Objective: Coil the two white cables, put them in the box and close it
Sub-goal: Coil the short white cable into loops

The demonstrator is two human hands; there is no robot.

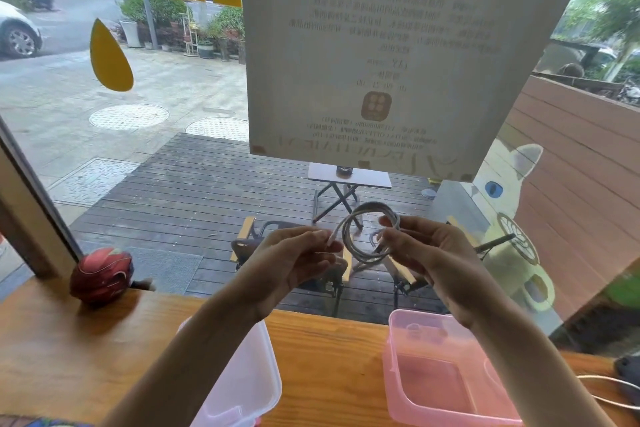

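Observation:
I hold a white cable, wound into a round coil, in the air above the wooden counter. My right hand grips the coil's right side between thumb and fingers. My left hand pinches the cable's loose end at the coil's left edge. Below my right arm stands the open pink box with nothing visible inside it. Its translucent white lid lies on the counter under my left forearm. A second white cable trails along the counter's far right edge.
A red helmet-shaped object sits on the wooden counter at the left. A dark object lies at the right edge beside the second cable. A glass window with a paper notice rises directly behind the counter.

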